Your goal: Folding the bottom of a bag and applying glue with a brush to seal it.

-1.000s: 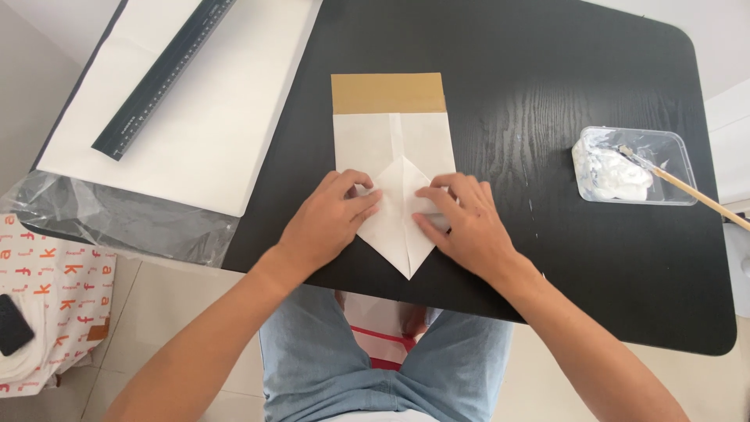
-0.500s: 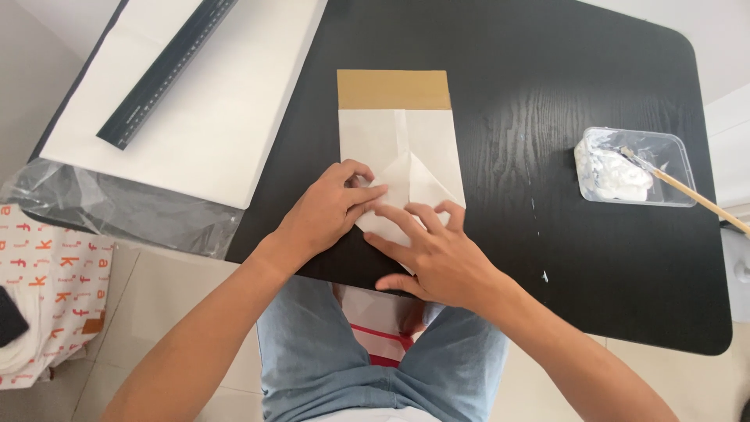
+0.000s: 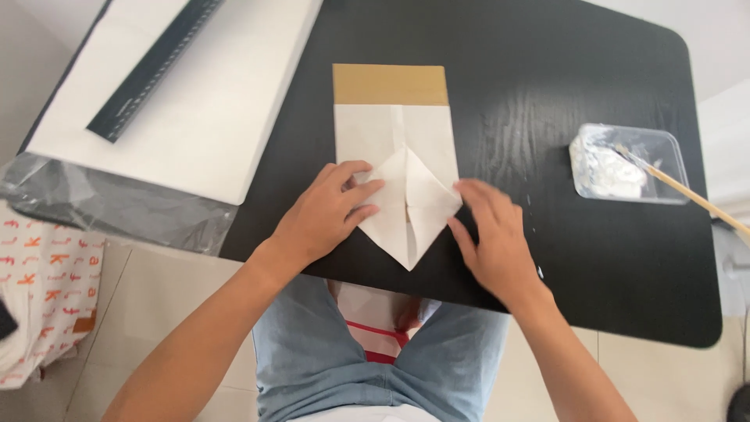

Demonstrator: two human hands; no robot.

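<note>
A folded paper piece [image 3: 394, 133], white with a brown band along its far end, lies on the black table [image 3: 539, 86]. Its near end is folded into a point with a centre seam. My left hand [image 3: 324, 215] lies flat on the left flap of that point, fingers pressing the paper down. My right hand [image 3: 492, 234] rests on the table at the right edge of the point, fingertips touching the fold's corner, fingers spread and holding nothing.
A clear plastic tray [image 3: 629, 164] with white paste and a wooden stick [image 3: 691, 195] sits at the right. A large white sheet [image 3: 195, 101] with a dark ruler [image 3: 152, 66] lies at the left, over clear plastic wrap [image 3: 109, 207]. A patterned bag [image 3: 43, 289] stands on the floor.
My right hand slid off the middle of the folded point to its right edge. My left hand stayed pressing the left flap. The view shifted slightly.
</note>
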